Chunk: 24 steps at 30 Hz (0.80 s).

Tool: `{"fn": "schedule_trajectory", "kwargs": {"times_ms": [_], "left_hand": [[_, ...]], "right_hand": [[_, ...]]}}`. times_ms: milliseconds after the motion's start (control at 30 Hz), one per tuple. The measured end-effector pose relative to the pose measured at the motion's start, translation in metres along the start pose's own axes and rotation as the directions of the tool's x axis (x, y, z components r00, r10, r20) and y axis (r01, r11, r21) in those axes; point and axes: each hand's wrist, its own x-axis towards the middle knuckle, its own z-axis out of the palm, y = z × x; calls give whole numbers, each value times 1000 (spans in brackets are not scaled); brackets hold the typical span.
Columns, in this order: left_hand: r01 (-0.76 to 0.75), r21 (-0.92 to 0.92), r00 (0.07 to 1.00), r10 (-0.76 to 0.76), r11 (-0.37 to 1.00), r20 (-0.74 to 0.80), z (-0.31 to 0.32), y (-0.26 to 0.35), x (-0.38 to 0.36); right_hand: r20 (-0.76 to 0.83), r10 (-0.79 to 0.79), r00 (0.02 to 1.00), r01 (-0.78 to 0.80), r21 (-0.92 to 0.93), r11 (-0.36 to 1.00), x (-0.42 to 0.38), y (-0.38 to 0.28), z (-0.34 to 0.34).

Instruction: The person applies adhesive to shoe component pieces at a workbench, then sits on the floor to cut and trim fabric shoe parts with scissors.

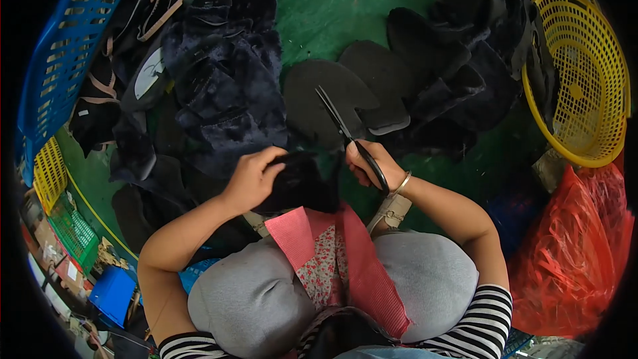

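Observation:
My left hand (255, 178) pinches the edge of a dark, plush-looking fabric piece (302, 183) above my lap. In my right hand (376, 163) are black-handled scissors (337, 118), their long blades pointing up and to the left, looking nearly closed. The blades lie over a dark rounded, notched piece (325, 100) on the floor. Left of it, dark blue plush pieces (226, 93) are heaped. More dark cut pieces (452, 60) overlap in a pile on the right. The fingertips of my right hand are partly hidden.
A blue plastic basket (73, 46) stands at the left, with dark pieces with tan straps (159, 16) near it. At the right are a yellow basket (578, 80) and a red plastic bag (565, 259). Green floor (325, 6) shows between the piles.

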Motion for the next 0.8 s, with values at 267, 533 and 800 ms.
{"fn": "schedule_trajectory", "kwargs": {"times_ms": [267,533,800], "left_hand": [[-13,960,595,774,279,-217,-50,-66,21],[-94,962,887,460,255,-35,-33,-94,52],[-597,583,796,494,551,349,67,-35,62]], "right_hand": [[-289,-339,895,177,-466,867,-16,24,-22],[-313,11,950,-184,-531,827,-66,70,-76],[-324,30,946,-217,-561,799,-35,102,-51]]}}
